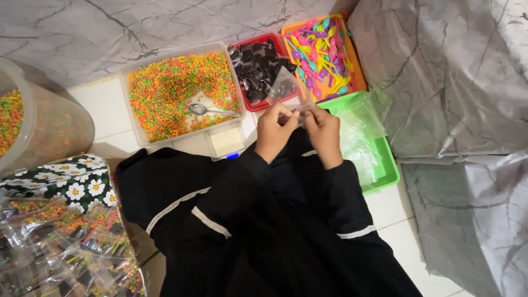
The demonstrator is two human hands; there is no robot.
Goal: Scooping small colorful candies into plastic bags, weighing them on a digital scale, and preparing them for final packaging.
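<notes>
From here I judge the step as opening a small clear bag (286,88): my left hand (273,132) and right hand (323,132) each pinch its lower edge, fingers closed on the plastic. The bag is raised over the floor, before the red tray (242,47). Next, its mouth must be parted to take pellets from the clear tub (132,71).

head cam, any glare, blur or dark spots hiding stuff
In the head view the light is soft and even; the metal spoon shows a small glint, the packed bags at lower left catch glare, the black sleeves lose detail, and the clear bag held by both hands is faintly soft.
</notes>
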